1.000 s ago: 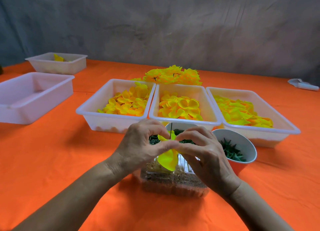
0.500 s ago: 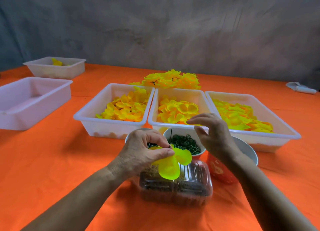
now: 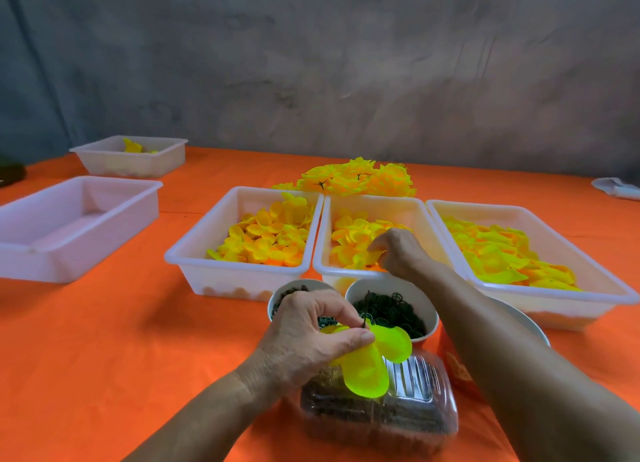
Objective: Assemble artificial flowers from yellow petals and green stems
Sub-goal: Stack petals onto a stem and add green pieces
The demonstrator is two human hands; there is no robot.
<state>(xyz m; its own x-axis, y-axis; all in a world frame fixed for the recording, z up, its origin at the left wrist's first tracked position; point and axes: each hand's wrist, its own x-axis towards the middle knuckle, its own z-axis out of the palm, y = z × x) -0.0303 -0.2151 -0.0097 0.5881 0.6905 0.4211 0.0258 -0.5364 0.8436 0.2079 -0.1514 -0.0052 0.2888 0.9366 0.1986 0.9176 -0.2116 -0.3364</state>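
Left hand: the left hand [image 3: 311, 337] pinches a bright yellow-green half-made flower of round plastic petals [image 3: 372, 357] between thumb and fingers, near the front of the orange table cover [image 3: 104, 340].
Flower spot: it hangs just over a clear plastic box of dark thin stems [image 3: 381, 416], and a thin dark stem tip pokes up by the fingers.
Right hand: the right hand [image 3: 398, 250] reaches into the middle white plastic tray of yellow petals [image 3: 412, 215], fingers curled down on the petals; whether it has hold of one cannot be told.
Tray edges: the left white tray of yellow petals [image 3: 194, 253] and the right white tray of yellow petals [image 3: 609, 288] sit tight beside the middle one, edges touching.
Cups: two white round cups of dark green ring pieces [image 3: 429, 309] stand between the trays and the clear box.
Far side: a pile of finished yellow flowers [image 3: 356, 181] lies behind the trays.
Open room: bare orange cover lies on the near left, in front of a white empty plastic tray [image 3: 69, 226].
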